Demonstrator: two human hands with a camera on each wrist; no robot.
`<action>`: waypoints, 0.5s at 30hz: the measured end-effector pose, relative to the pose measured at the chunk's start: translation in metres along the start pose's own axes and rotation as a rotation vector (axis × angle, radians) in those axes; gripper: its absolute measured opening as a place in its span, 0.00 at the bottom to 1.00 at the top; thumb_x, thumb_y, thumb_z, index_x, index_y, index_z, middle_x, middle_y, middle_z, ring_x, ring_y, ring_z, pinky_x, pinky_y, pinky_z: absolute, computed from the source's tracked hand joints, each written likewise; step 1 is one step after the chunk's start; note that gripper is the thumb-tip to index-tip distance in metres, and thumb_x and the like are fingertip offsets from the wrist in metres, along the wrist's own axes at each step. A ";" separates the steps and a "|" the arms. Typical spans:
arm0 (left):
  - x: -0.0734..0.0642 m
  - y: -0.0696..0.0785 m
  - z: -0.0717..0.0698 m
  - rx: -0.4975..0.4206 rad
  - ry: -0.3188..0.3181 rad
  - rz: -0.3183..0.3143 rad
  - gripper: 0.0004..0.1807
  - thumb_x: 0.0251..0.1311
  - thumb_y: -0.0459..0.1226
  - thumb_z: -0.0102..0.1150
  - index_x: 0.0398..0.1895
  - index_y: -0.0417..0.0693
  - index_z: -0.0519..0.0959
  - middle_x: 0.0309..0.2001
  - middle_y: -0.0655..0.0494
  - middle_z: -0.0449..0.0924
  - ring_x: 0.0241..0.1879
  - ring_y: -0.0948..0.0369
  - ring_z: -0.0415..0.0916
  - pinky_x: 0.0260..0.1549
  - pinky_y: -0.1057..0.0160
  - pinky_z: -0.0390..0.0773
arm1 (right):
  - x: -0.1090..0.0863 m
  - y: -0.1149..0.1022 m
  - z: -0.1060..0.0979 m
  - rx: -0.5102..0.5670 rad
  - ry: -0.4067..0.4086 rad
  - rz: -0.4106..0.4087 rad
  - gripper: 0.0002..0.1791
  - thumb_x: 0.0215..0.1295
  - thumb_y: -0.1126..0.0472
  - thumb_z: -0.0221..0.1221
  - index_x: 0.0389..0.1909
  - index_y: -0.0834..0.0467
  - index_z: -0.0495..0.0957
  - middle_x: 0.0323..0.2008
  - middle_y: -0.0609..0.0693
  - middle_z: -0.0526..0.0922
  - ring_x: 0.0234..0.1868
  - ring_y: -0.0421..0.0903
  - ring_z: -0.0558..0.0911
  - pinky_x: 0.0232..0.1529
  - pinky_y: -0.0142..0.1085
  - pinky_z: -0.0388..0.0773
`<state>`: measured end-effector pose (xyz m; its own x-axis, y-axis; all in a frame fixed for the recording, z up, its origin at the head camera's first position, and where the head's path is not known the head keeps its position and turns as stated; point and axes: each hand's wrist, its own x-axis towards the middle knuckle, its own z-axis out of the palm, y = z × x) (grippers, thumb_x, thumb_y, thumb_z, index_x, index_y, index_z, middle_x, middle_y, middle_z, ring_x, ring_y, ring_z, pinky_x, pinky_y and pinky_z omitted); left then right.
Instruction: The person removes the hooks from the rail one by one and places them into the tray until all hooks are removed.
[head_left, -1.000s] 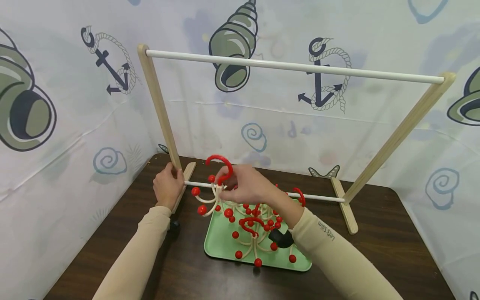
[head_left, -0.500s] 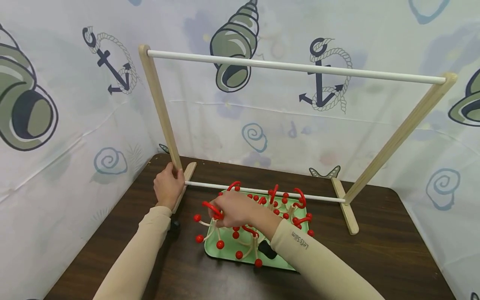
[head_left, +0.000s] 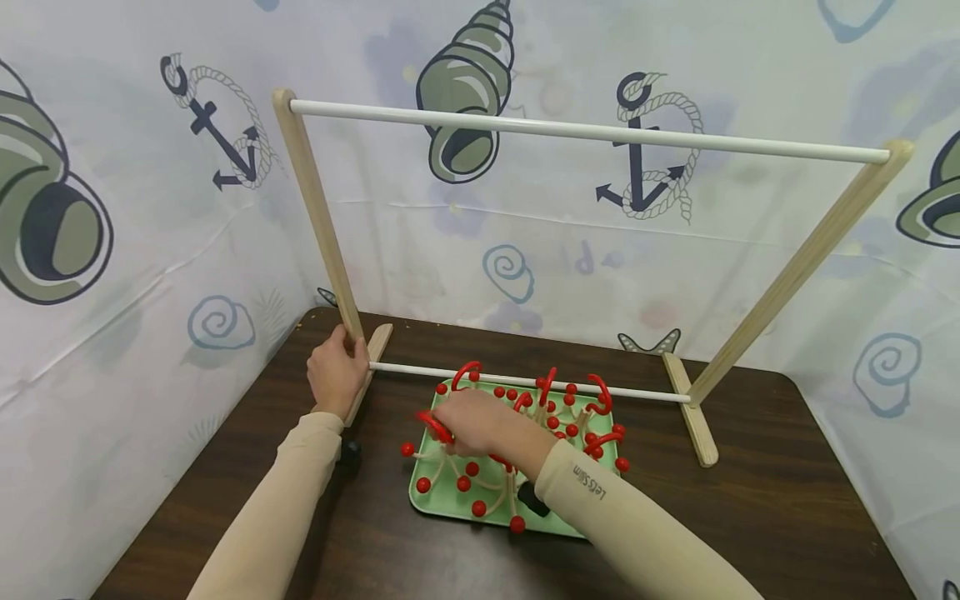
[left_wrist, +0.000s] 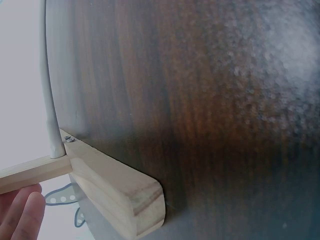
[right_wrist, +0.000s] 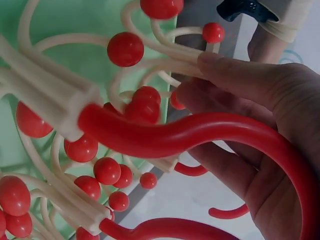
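My left hand point(head_left: 335, 373) grips the lower left wooden post point(head_left: 322, 225) of a rack with white bars. Some of its fingertips point(left_wrist: 31, 212) show against the post in the left wrist view. My right hand point(head_left: 483, 425) pinches a scalp massager point(head_left: 437, 428) over the left part of a green tray point(head_left: 442, 503). That massager has a red hooked handle and cream prongs point(right_wrist: 182, 54) tipped with red balls. Several similar massagers stand or lean in the tray; one red hook point(right_wrist: 215, 125) crosses close before my right palm. My hand and wrist partly hide the tray's middle.
The rack's upper white bar point(head_left: 585, 131) runs high across the back. Its lower bar point(head_left: 420, 370) passes behind the tray, and the right wooden foot point(head_left: 690, 412) rests on the dark table point(head_left: 765, 517). A sea-patterned cloth point(head_left: 555, 283) hangs behind and at the sides.
My right hand has lowered the scalp massager from beside the lower bar to the tray's left part, then shifted slightly right with it. My left hand has stayed on the post.
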<state>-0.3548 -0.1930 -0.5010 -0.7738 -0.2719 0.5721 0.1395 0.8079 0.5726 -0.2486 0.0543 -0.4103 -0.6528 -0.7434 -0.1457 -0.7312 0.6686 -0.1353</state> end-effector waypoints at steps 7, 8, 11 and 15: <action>0.000 0.000 -0.001 0.003 -0.010 -0.010 0.08 0.62 0.39 0.58 0.35 0.42 0.76 0.26 0.42 0.80 0.28 0.36 0.77 0.28 0.38 0.71 | -0.002 0.003 0.002 0.026 -0.048 0.038 0.12 0.57 0.64 0.67 0.22 0.47 0.75 0.17 0.39 0.73 0.21 0.38 0.73 0.26 0.29 0.70; 0.000 0.000 -0.001 0.005 -0.010 -0.011 0.08 0.62 0.39 0.58 0.35 0.42 0.76 0.26 0.42 0.80 0.28 0.36 0.77 0.28 0.38 0.71 | -0.003 0.003 0.003 0.020 -0.053 0.042 0.12 0.57 0.64 0.67 0.22 0.46 0.75 0.17 0.39 0.73 0.21 0.38 0.72 0.26 0.29 0.70; -0.001 -0.001 -0.002 0.004 -0.007 -0.011 0.09 0.62 0.40 0.59 0.35 0.42 0.76 0.26 0.41 0.80 0.28 0.36 0.77 0.28 0.38 0.71 | -0.004 0.002 0.003 0.002 -0.070 0.050 0.12 0.57 0.66 0.65 0.24 0.47 0.74 0.16 0.39 0.71 0.20 0.38 0.69 0.25 0.29 0.68; 0.000 -0.001 -0.001 0.001 0.002 0.003 0.08 0.61 0.39 0.59 0.34 0.42 0.76 0.25 0.42 0.80 0.27 0.37 0.77 0.27 0.39 0.71 | -0.007 0.003 0.001 -0.026 -0.080 0.049 0.11 0.59 0.67 0.60 0.22 0.51 0.72 0.11 0.40 0.60 0.17 0.38 0.59 0.21 0.30 0.61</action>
<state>-0.3543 -0.1943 -0.5012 -0.7722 -0.2705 0.5749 0.1410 0.8092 0.5703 -0.2459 0.0614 -0.4107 -0.6705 -0.7055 -0.2296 -0.7046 0.7024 -0.1008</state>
